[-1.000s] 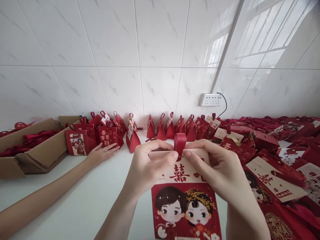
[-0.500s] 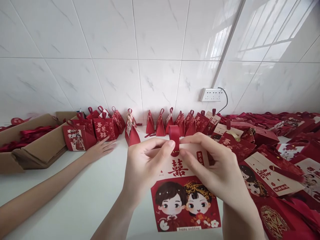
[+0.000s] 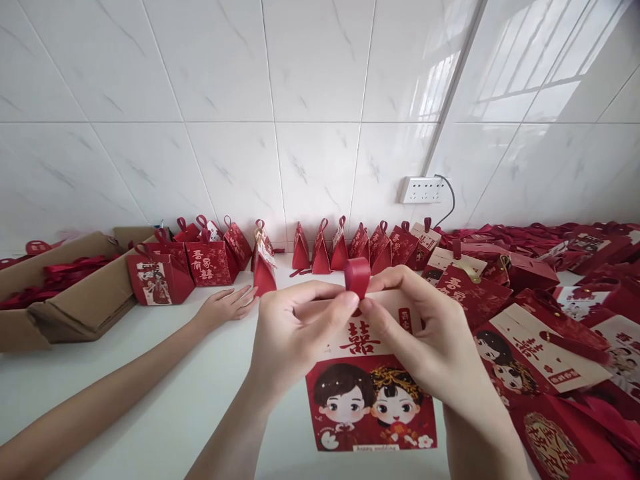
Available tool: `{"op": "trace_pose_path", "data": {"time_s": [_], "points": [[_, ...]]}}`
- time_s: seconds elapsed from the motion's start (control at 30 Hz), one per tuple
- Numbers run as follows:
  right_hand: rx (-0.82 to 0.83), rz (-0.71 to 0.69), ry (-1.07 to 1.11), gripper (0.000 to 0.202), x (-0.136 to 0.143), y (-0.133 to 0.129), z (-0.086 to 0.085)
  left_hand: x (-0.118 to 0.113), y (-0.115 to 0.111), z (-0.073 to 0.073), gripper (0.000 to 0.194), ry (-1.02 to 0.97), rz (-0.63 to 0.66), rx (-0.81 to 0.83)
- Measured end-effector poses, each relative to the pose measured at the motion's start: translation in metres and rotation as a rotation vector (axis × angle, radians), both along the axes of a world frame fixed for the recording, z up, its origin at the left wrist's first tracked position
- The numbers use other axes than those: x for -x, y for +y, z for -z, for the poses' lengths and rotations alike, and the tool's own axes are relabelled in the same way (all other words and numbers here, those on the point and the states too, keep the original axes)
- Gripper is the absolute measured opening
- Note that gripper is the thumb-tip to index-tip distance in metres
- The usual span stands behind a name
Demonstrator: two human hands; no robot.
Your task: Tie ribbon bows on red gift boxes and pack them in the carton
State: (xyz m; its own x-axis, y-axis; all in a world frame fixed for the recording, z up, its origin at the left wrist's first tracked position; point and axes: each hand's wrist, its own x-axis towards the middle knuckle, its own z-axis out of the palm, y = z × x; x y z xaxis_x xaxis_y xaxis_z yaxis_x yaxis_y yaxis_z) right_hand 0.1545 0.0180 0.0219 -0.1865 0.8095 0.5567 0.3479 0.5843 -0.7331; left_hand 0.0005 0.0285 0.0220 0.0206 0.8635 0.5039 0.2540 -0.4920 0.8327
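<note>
A red-and-cream wedding favour box (image 3: 370, 407) with a cartoon couple is held above the white table (image 3: 150, 373), its upper edge pinched by the left hand (image 3: 295, 327) and right hand (image 3: 430, 333), thumbs meeting at the base of the ribbon loop (image 3: 358, 275), seemingly to steady it upright. Beyond, small favour boxes (image 3: 323, 257) line the tiled wall (image 3: 320, 67), while a heap of boxes (image 3: 475, 293) crowds the right. Leftward, another person's forearm (image 3: 135, 380) crosses the table, fingertips beside a wedge-shaped box (image 3: 264, 277), near a cardboard carton (image 3: 87, 293) of ribbons.
</note>
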Motion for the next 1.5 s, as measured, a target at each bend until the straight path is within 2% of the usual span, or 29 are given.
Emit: {"op": "trace_pose_path", "data": {"time_s": [0.13,0.17,0.27,0.3,0.37,0.43,0.57,0.67,0.77,0.83,0.93,1.03,1.07,1.17,1.27,1.37,1.5], "points": [[-0.003,0.052,-0.028,0.009,0.001,0.008,0.006,0.005,0.006,0.002,0.015,0.008,0.088,0.097],[-0.049,0.105,-0.043,0.011,0.002,0.01,0.008,0.006,0.008,0.003,0.015,0.002,0.066,0.103],[-0.262,0.32,-0.119,0.044,0.009,0.014,0.013,0.009,0.018,0.008,0.017,-0.064,-0.108,0.054],[-0.304,0.352,-0.168,0.054,0.011,0.013,0.015,0.011,0.021,0.01,0.018,-0.101,-0.174,0.029],[-0.294,0.327,-0.301,0.063,0.018,0.012,0.018,0.012,0.026,0.012,0.021,-0.166,-0.259,-0.005],[-0.245,0.294,-0.43,0.071,0.025,0.01,0.021,0.013,0.028,0.014,0.024,-0.188,-0.282,-0.01],[-0.188,0.305,-0.533,0.091,0.031,0.011,0.026,0.009,0.022,0.016,0.029,-0.253,-0.196,0.034],[-0.14,0.162,-0.373,0.087,0.022,0.014,0.023,0.006,0.014,0.016,0.042,-0.377,0.06,-0.005],[-0.013,-0.06,-0.061,0.062,0.006,0.018,0.016,0.006,0.01,0.015,0.049,-0.378,0.357,-0.026],[0.086,-0.154,0.112,0.05,-0.003,0.02,0.011,0.008,0.011,0.015,0.048,-0.251,0.437,-0.024],[0.171,-0.156,0.245,0.047,-0.011,0.024,0.007,0.011,0.016,0.015,0.06,0.009,0.478,-0.082],[0.228,-0.121,0.407,0.045,-0.014,0.031,0.008,0.014,0.023,0.018,0.084,0.202,0.493,-0.153],[0.252,-0.114,0.493,0.045,-0.014,0.034,0.009,0.014,0.026,0.019,0.087,0.247,0.473,-0.179],[0.374,-0.156,0.708,0.052,-0.016,0.045,0.015,0.012,0.032,0.024,0.071,0.257,0.31,-0.251],[0.538,-0.306,0.699,0.057,-0.014,0.053,0.021,0.005,0.031,0.027,0.046,0.022,0.179,-0.237],[0.638,-0.442,0.674,0.056,-0.008,0.058,0.025,-0.001,0.026,0.026,0.036,-0.152,0.157,-0.148],[0.704,-0.536,0.734,0.05,-0.003,0.059,0.028,-0.002,0.022,0.023,0.033,-0.174,0.145,-0.095]]}}
